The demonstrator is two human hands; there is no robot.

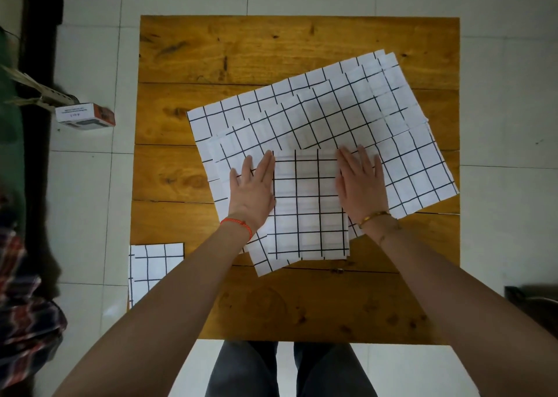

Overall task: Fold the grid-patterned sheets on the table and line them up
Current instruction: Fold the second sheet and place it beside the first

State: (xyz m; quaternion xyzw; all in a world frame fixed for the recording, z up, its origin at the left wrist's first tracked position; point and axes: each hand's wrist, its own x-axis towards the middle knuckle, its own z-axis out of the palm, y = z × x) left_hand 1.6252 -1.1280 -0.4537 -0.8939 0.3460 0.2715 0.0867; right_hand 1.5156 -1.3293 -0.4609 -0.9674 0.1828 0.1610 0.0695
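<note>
Wooden table: I keep left hand and right hand flat, fingers straight, pressing the folded sheet at centre atop the unfolded sheets fanning toward 2 o'clock; judgement: sweep outward to sharpen creases, then square it beside the finished sheet at 8 o'clock.

A single head-worn wide-angle camera is looking almost straight down from close above onto the table, taking in both forearms, the person's legs and the surrounding floor.
</note>
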